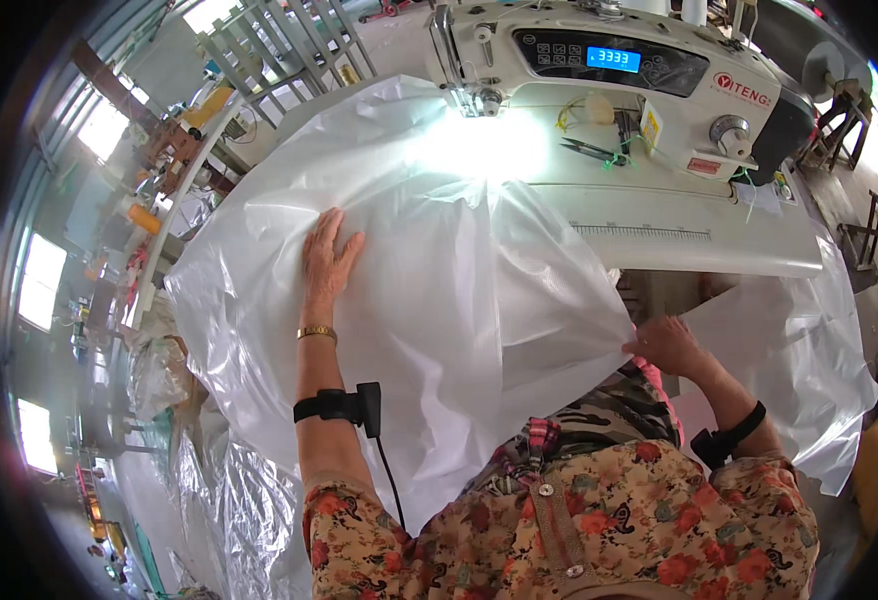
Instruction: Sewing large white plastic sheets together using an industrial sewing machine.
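Floral sleeves (579,520) fill the 6 o'clock edge, with a black strap (334,405) worn on the left forearm. Toward 10 o'clock, the left hand (327,258) is laid flat on a large translucent plastic sheet (459,290), fingers spread apart. At 3 o'clock, the right hand (671,345) is pinched shut on the sheet's gathered edge. The sheet is spread from the lap up to 12 o'clock, where it is fed under the needle of a white sewing machine (609,60). Scissors (589,150) are seen on the machine bed.
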